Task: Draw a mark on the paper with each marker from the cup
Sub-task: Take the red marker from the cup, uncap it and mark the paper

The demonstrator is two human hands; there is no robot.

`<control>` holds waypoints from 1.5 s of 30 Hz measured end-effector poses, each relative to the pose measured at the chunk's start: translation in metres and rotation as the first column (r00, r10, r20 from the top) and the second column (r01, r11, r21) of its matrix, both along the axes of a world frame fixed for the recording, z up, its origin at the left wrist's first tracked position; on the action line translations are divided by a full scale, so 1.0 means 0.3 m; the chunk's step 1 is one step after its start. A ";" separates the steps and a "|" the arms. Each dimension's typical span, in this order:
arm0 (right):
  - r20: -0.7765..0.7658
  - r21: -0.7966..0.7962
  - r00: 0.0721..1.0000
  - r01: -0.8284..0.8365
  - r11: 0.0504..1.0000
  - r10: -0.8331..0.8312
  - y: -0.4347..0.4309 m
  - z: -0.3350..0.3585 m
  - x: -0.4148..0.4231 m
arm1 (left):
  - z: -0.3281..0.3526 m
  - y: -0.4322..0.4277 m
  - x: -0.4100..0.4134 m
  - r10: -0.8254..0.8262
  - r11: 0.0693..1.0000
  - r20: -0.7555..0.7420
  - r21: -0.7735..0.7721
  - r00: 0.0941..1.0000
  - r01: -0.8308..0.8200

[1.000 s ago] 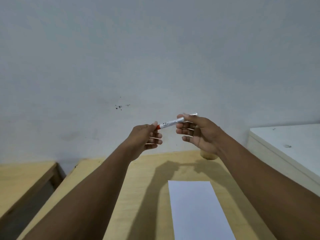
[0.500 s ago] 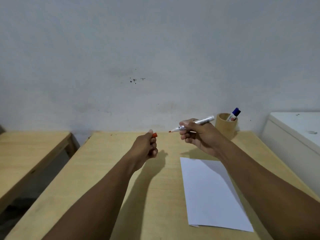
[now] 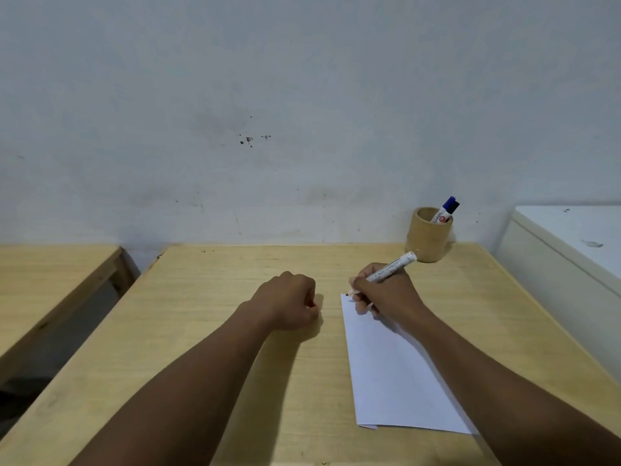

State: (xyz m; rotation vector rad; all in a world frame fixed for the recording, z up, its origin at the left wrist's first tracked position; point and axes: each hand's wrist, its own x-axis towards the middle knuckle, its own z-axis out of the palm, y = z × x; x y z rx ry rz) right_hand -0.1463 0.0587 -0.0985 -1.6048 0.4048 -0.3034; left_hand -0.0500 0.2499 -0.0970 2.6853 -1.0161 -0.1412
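A white sheet of paper (image 3: 393,371) lies on the wooden table (image 3: 208,331), right of centre. My right hand (image 3: 386,294) grips an uncapped white marker (image 3: 391,268), and its tip touches the paper's far left corner. My left hand (image 3: 290,302) rests as a fist on the table left of the paper; a bit of the red cap (image 3: 312,305) shows between its fingers. A wooden cup (image 3: 427,237) stands at the table's far right edge against the wall. In it leans a blue-capped marker (image 3: 445,210).
A second wooden table (image 3: 50,277) stands to the left across a narrow gap. A white cabinet (image 3: 571,250) sits right of the table, slightly higher. A grey wall runs along the far edge.
My hands pulled the red cap off the marker and came down. The right hand brought the tip to the paper's corner; the left hand settled on the table with the cap.
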 end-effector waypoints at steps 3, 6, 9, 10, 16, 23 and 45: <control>-0.016 -0.036 1.000 0.020 0.999 -0.021 0.004 -0.052 0.011 | -0.008 -0.016 0.002 -0.004 1.000 0.011 0.014 1.000 0.004; -0.022 -0.074 0.998 0.049 0.996 -0.050 0.001 -0.085 0.011 | -0.041 -0.018 -0.006 0.007 0.997 -0.015 -0.081 1.000 -0.008; -0.010 -0.098 0.999 0.052 0.994 -0.054 -0.003 -0.098 0.013 | -0.074 -0.018 -0.030 0.028 0.969 -0.054 -0.244 0.998 -0.040; -0.007 -0.097 0.999 0.048 0.994 -0.049 -0.004 -0.101 0.014 | -0.086 -0.020 -0.038 0.037 0.957 -0.049 -0.286 0.998 -0.050; 0.011 -0.092 1.000 0.022 0.996 -0.021 -0.008 -0.113 0.024 | -0.138 -0.028 -0.063 0.099 0.897 -0.033 -0.430 0.995 -0.104; 0.018 -0.096 1.000 -0.024 0.995 0.026 -0.011 -0.115 0.024 | -0.138 -0.023 -0.067 0.117 0.875 -0.060 -0.465 0.991 -0.131; 0.052 0.545 0.995 0.040 0.837 -0.081 -0.143 0.186 -0.011 | 0.121 -0.149 0.032 -0.237 0.451 -0.670 -0.717 0.703 -0.531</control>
